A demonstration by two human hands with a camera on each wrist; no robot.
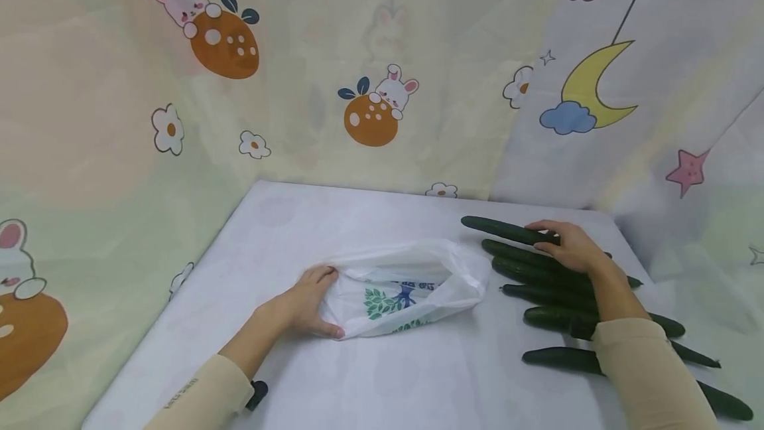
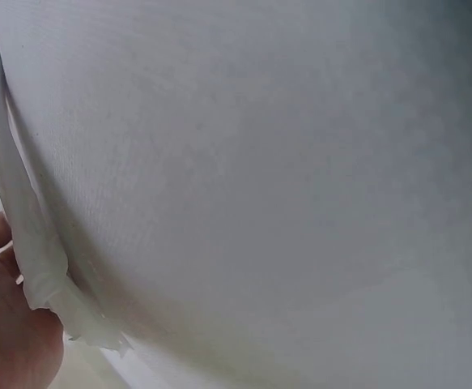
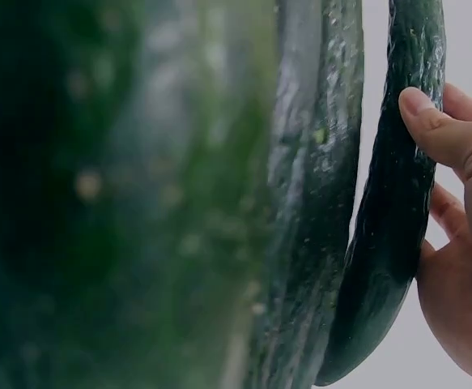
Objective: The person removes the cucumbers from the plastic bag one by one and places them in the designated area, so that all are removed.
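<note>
A white plastic bag (image 1: 459, 305) with a green and blue tree print lies on the table, its mouth partly spread. My left hand (image 1: 309, 302) grips the bag's left end, thumb at the near side and fingers at the far side. In the left wrist view, a crumpled fold of the bag (image 2: 27, 211) hangs beside the fingers. To the right, my right hand (image 1: 570, 245) holds the farthest cucumber (image 1: 498, 226), a long dark green one. The right wrist view shows the thumb along one side of this cucumber (image 3: 393, 194) and fingers behind it.
Several more cucumbers (image 1: 543, 275) lie roughly side by side on the right of the white table (image 1: 370, 383), partly under my right forearm. Printed cloth (image 1: 298, 85) with rabbits and flowers hangs behind the table. A small black object (image 1: 257, 395) shows at my left cuff.
</note>
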